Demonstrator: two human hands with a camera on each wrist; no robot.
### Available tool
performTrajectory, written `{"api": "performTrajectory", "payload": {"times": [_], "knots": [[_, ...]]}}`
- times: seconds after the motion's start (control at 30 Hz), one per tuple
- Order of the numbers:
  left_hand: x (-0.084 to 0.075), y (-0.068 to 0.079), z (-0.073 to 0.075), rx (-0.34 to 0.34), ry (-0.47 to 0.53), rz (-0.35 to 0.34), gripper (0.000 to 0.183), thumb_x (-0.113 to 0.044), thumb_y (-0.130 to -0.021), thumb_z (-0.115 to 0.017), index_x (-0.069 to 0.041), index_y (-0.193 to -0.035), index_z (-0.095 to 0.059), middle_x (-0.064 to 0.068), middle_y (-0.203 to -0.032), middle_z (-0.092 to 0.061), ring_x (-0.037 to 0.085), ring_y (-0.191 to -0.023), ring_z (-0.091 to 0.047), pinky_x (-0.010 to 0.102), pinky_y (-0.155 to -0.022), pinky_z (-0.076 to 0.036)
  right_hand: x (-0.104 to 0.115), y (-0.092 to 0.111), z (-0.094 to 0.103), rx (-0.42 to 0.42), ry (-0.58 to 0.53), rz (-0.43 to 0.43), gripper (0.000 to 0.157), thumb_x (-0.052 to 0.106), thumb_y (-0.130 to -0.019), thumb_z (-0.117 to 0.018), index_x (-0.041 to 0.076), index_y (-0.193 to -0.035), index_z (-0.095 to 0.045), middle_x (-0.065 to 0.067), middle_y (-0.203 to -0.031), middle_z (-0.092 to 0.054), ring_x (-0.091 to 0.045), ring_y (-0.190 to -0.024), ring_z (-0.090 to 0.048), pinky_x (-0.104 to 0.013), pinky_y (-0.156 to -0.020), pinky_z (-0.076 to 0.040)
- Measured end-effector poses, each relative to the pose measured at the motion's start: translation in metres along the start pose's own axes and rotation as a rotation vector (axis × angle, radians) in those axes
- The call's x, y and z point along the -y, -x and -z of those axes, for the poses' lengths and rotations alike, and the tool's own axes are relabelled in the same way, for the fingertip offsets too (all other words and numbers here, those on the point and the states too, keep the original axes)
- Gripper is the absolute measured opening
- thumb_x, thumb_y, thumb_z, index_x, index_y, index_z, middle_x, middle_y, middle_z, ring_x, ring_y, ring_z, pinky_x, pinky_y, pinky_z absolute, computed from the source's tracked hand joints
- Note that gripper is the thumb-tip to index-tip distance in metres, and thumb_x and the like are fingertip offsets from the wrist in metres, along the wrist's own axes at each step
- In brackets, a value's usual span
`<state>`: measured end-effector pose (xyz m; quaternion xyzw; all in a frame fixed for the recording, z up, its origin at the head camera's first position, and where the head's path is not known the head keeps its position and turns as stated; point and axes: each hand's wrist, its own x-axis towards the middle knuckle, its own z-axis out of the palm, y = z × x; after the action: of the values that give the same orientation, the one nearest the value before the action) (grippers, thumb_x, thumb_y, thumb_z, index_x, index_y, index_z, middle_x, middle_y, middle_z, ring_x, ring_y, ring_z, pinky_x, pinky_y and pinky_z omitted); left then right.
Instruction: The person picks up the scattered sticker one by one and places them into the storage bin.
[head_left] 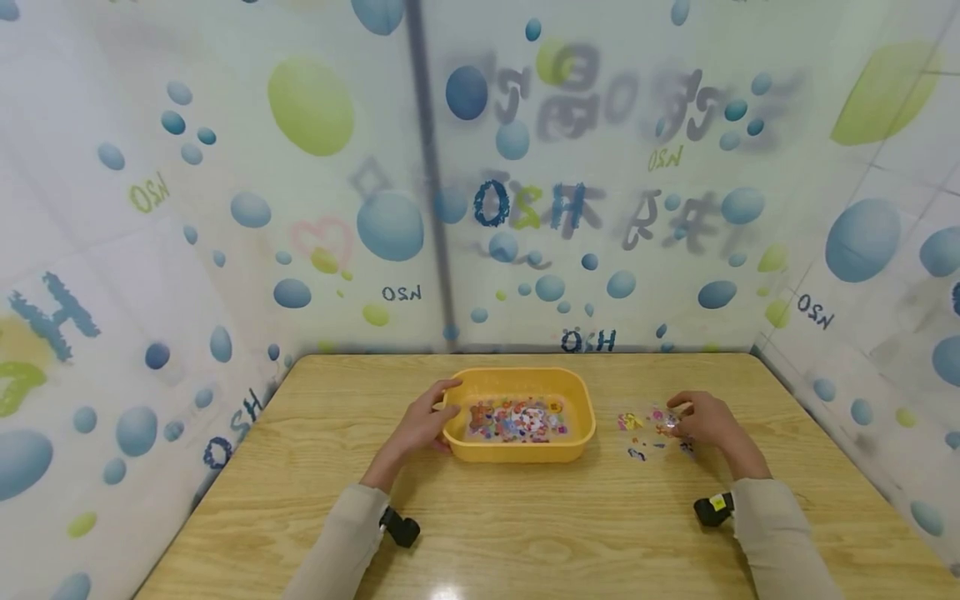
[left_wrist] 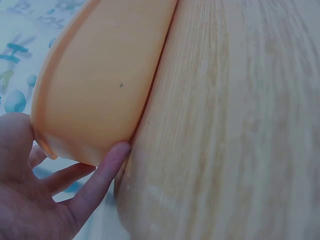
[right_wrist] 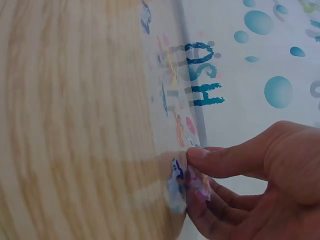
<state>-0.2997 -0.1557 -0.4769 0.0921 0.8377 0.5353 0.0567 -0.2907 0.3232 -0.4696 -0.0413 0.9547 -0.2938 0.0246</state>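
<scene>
A yellow plastic tub (head_left: 517,452) stands on the table, with many small colourful cartoon stickers (head_left: 517,419) inside on its floor. My left hand (head_left: 422,421) holds the tub's left end, thumb side at the rim. In the left wrist view one finger lies against the tub's outer wall (left_wrist: 105,75), low down by the tabletop. To the right of the tub is a clear sticker sheet (head_left: 637,433) printed with colourful figures. My right hand (head_left: 707,419) pinches its right edge between thumb and fingers; the right wrist view shows a pink-purple piece (right_wrist: 199,185) at the fingertips.
The wood-grain table (head_left: 540,525) ends at the back against a pale wall covering (head_left: 480,275) printed with bubbles and letters. Similar coverings rise on the left and right. A small black camera (head_left: 712,510) is strapped to the right wrist, another (head_left: 401,527) to the left.
</scene>
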Motion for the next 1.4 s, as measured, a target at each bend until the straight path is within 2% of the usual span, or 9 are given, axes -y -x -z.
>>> {"api": "performTrajectory", "payload": {"times": [0.2, 0.4, 0.57, 0.8, 1.07, 1.2, 1.4], "knots": [[-0.001, 0.001, 0.000, 0.000, -0.007, -0.004, 0.047, -0.022, -0.098, -0.055, -0.029, -0.143, -0.043, 0.017, -0.144, -0.044, 0.025, -0.082, -0.067, 0.041, -0.048, -0.058, -0.005, 0.001, 0.002, -0.002, -0.126, -0.019, 0.033, 0.000, -0.081, -0.063, -0.006, -0.113, -0.060, -0.029, -0.106, -0.061, -0.028, -0.084, -0.060, -0.030, -0.064, -0.052], [-0.001, 0.001, 0.000, -0.004, -0.009, 0.000, 0.047, -0.022, -0.098, -0.055, -0.030, -0.143, -0.043, 0.018, -0.145, -0.042, 0.025, -0.082, -0.067, 0.041, -0.048, -0.058, -0.006, 0.000, 0.005, -0.008, -0.138, 0.026, 0.023, 0.001, -0.083, -0.063, -0.006, -0.106, -0.067, -0.025, -0.104, -0.064, -0.025, -0.084, -0.058, -0.030, -0.068, -0.053], [-0.001, 0.001, 0.000, 0.001, -0.007, 0.002, 0.047, -0.022, -0.098, -0.054, -0.030, -0.143, -0.043, 0.017, -0.145, -0.043, 0.025, -0.082, -0.067, 0.041, -0.048, -0.059, -0.007, 0.001, 0.007, -0.009, -0.172, 0.011, 0.026, 0.003, -0.086, -0.063, -0.008, -0.109, -0.067, -0.023, -0.103, -0.066, -0.018, -0.078, -0.061, -0.027, -0.065, -0.056], [0.000, 0.001, 0.000, 0.002, -0.006, 0.003, 0.047, -0.023, -0.098, -0.055, -0.031, -0.143, -0.043, 0.017, -0.144, -0.043, 0.025, -0.084, -0.067, 0.041, -0.048, -0.059, -0.002, 0.006, 0.015, -0.023, -0.238, -0.044, 0.031, 0.004, -0.088, -0.061, -0.009, -0.116, -0.063, -0.027, -0.109, -0.062, -0.018, -0.078, -0.061, -0.029, -0.066, -0.058], [0.005, -0.002, 0.000, -0.002, 0.005, 0.000, 0.046, -0.023, -0.098, -0.055, -0.032, -0.142, -0.044, 0.016, -0.142, -0.045, 0.029, -0.091, -0.066, 0.042, -0.048, -0.058, 0.004, 0.010, 0.026, -0.035, -0.296, -0.013, 0.038, 0.012, -0.091, -0.061, -0.008, -0.123, -0.059, -0.030, -0.123, -0.058, -0.014, -0.082, -0.063, -0.026, -0.068, -0.058], [0.005, -0.003, 0.000, -0.005, 0.008, 0.000, 0.045, -0.024, -0.098, -0.055, -0.033, -0.141, -0.045, 0.016, -0.144, -0.043, 0.031, -0.095, -0.065, 0.042, -0.048, -0.058, 0.007, 0.011, 0.029, -0.052, -0.313, 0.003, 0.038, 0.012, -0.091, -0.062, -0.008, -0.123, -0.059, -0.030, -0.122, -0.059, -0.012, -0.080, -0.063, -0.026, -0.066, -0.059], [0.003, -0.001, 0.000, -0.007, 0.005, -0.006, 0.046, -0.023, -0.098, -0.055, -0.032, -0.141, -0.045, 0.016, -0.145, -0.044, 0.031, -0.092, -0.066, 0.042, -0.048, -0.058, 0.007, 0.012, 0.031, -0.071, -0.336, 0.022, 0.037, 0.011, -0.091, -0.061, -0.009, -0.123, -0.059, -0.028, -0.116, -0.063, -0.010, -0.076, -0.066, -0.025, -0.066, -0.059]]}}
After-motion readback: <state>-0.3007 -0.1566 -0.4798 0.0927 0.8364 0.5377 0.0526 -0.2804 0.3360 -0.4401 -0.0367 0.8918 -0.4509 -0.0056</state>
